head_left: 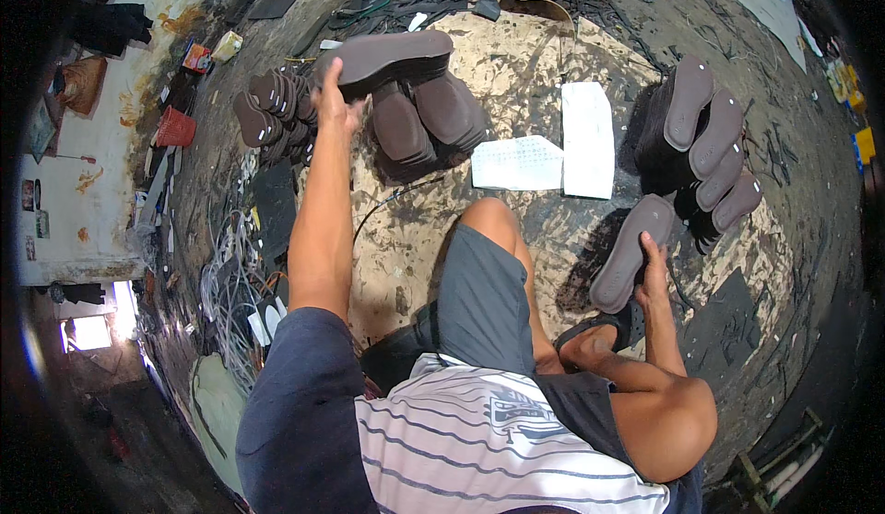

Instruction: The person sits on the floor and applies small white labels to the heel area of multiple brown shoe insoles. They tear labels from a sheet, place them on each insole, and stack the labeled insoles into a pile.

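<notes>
At the far left of the work board, my left hand (337, 106) is at the left end of a stack of dark brown shoe soles (392, 56). Its fingers are spread, touching the stack's end. That stack lies crosswise over two more piles, a left pile (399, 127) and a right pile (449, 111). My right hand (654, 279) grips a brown shoe sole (631, 254) by its right edge, thumb on top and the other fingers hidden beneath. This sole is tilted above the board beside my foot.
Several sole stacks (714, 141) stand at the right. Two white printed sheets (587, 141) lie mid-board. Smaller soles (273, 99) are piled at the far left, near a red bucket (175, 128). Dark scraps and a tangle of pale strips (230, 270) litter the floor.
</notes>
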`<state>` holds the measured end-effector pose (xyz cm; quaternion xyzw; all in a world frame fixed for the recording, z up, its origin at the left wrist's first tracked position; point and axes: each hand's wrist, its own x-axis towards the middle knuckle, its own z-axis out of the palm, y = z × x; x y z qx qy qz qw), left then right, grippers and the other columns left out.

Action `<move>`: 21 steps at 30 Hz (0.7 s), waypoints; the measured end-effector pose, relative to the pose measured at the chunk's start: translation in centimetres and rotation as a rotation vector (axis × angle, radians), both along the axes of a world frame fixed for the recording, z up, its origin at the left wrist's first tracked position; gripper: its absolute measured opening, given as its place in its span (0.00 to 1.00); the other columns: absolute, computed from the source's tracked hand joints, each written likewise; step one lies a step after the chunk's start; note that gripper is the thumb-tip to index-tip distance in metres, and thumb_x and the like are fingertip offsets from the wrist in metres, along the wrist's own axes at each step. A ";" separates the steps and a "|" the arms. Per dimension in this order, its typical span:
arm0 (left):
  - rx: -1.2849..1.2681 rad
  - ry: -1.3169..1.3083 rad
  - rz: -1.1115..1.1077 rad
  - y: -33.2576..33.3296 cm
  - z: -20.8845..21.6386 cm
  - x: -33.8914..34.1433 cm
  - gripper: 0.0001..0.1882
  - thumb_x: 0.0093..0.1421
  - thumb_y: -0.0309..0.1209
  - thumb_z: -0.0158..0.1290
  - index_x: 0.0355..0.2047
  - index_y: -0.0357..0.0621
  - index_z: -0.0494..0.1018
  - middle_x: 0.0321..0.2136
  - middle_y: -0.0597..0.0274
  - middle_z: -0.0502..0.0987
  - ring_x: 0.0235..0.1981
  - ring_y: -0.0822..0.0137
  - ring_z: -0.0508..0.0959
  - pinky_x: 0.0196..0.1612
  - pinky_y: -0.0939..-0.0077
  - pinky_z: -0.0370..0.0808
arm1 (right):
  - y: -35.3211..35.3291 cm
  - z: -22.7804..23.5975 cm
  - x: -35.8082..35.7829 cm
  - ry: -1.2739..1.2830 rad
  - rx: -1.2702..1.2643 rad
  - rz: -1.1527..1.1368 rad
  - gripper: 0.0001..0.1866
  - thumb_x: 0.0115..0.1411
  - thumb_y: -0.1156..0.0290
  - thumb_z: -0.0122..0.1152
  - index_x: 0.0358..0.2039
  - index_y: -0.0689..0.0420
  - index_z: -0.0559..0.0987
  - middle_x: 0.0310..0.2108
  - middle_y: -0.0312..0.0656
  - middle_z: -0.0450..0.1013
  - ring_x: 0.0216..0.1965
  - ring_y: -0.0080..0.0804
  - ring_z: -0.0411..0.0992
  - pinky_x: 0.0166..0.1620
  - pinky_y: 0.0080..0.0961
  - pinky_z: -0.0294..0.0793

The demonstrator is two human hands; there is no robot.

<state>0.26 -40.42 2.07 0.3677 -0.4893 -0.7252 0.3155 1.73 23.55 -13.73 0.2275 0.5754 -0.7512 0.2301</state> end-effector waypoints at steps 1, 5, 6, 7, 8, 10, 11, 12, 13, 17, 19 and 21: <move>-0.062 -0.018 0.126 3.3 3.3 -1.1 0.52 0.50 0.43 0.73 0.69 0.49 0.54 0.63 0.50 0.66 0.63 0.49 0.70 0.57 0.40 0.72 | -0.2 -0.2 0.1 -0.005 0.016 -0.019 0.58 0.57 0.52 0.73 0.75 0.57 0.45 0.66 0.54 0.60 0.65 0.49 0.64 0.64 0.48 0.66; -0.217 0.121 0.052 2.9 9.1 0.3 0.41 0.53 0.46 0.68 0.64 0.51 0.64 0.58 0.59 0.72 0.56 0.59 0.74 0.54 0.46 0.73 | -4.7 -0.5 2.1 -0.023 -0.023 0.106 0.63 0.56 0.52 0.75 0.76 0.60 0.39 0.69 0.58 0.54 0.67 0.54 0.60 0.68 0.52 0.61; -0.193 0.197 -0.038 3.4 10.2 0.8 0.37 0.55 0.48 0.66 0.61 0.48 0.68 0.56 0.58 0.75 0.56 0.58 0.76 0.55 0.49 0.73 | -6.0 0.6 2.4 -0.048 -0.076 0.159 0.65 0.56 0.51 0.76 0.76 0.60 0.38 0.70 0.58 0.54 0.68 0.54 0.58 0.68 0.52 0.60; -0.168 0.274 -0.132 4.0 11.3 1.3 0.34 0.57 0.49 0.64 0.59 0.45 0.72 0.54 0.58 0.78 0.55 0.56 0.77 0.57 0.52 0.73 | -6.9 -0.3 3.2 -0.060 0.080 0.160 0.64 0.55 0.45 0.75 0.76 0.64 0.43 0.70 0.59 0.53 0.70 0.55 0.56 0.70 0.49 0.58; -0.147 0.280 -0.131 6.9 12.8 1.0 0.27 0.61 0.51 0.59 0.53 0.46 0.77 0.50 0.62 0.81 0.52 0.57 0.79 0.55 0.57 0.75 | -6.7 -1.0 3.1 0.029 0.404 0.287 0.64 0.54 0.43 0.75 0.75 0.66 0.47 0.71 0.60 0.51 0.71 0.56 0.54 0.71 0.49 0.56; -0.095 0.332 -0.264 9.7 12.7 0.2 0.27 0.62 0.50 0.58 0.54 0.45 0.76 0.51 0.60 0.80 0.52 0.57 0.79 0.56 0.57 0.75 | -5.7 -1.7 2.6 0.182 0.740 0.387 0.63 0.52 0.38 0.74 0.72 0.72 0.55 0.73 0.64 0.47 0.73 0.59 0.49 0.73 0.47 0.53; -0.058 0.358 -0.349 11.5 12.3 -0.5 0.27 0.62 0.49 0.58 0.54 0.44 0.76 0.52 0.60 0.80 0.52 0.57 0.79 0.56 0.57 0.75 | -4.9 -1.2 2.2 0.187 0.880 0.435 0.61 0.54 0.39 0.73 0.73 0.70 0.54 0.74 0.65 0.45 0.75 0.59 0.47 0.73 0.48 0.51; -0.001 0.365 -0.468 13.5 11.5 -0.5 0.27 0.63 0.48 0.57 0.55 0.43 0.76 0.52 0.60 0.80 0.53 0.58 0.80 0.56 0.59 0.76 | -4.6 -0.4 1.9 0.308 0.949 0.446 0.59 0.55 0.40 0.72 0.73 0.68 0.55 0.74 0.65 0.46 0.75 0.59 0.47 0.74 0.48 0.50; 0.078 0.371 -0.596 15.8 9.6 -0.1 0.27 0.63 0.48 0.57 0.55 0.42 0.76 0.53 0.60 0.80 0.53 0.58 0.80 0.57 0.60 0.77 | -4.0 0.8 1.5 0.411 1.043 0.456 0.58 0.57 0.41 0.71 0.73 0.67 0.55 0.74 0.64 0.47 0.75 0.58 0.46 0.75 0.48 0.49; 0.140 0.066 -0.808 25.5 1.7 2.4 0.37 0.63 0.40 0.57 0.68 0.36 0.61 0.55 0.52 0.75 0.54 0.56 0.78 0.59 0.60 0.75 | -5.6 7.7 0.0 0.358 0.056 0.490 0.54 0.63 0.38 0.64 0.75 0.63 0.52 0.74 0.60 0.51 0.73 0.48 0.55 0.73 0.43 0.55; 0.001 0.045 -0.984 32.0 -1.7 1.0 0.43 0.61 0.37 0.59 0.71 0.35 0.53 0.56 0.49 0.72 0.55 0.57 0.75 0.60 0.64 0.73 | -4.3 10.1 0.2 0.433 -0.036 0.629 0.61 0.61 0.36 0.65 0.76 0.62 0.44 0.74 0.61 0.50 0.74 0.50 0.52 0.74 0.43 0.52; -0.058 -0.013 -1.032 35.7 -3.4 1.1 0.44 0.60 0.36 0.61 0.72 0.37 0.54 0.56 0.49 0.71 0.56 0.59 0.73 0.62 0.66 0.70 | -4.9 10.2 0.9 0.510 0.074 0.688 0.68 0.57 0.33 0.67 0.77 0.62 0.36 0.74 0.64 0.47 0.75 0.53 0.48 0.75 0.44 0.49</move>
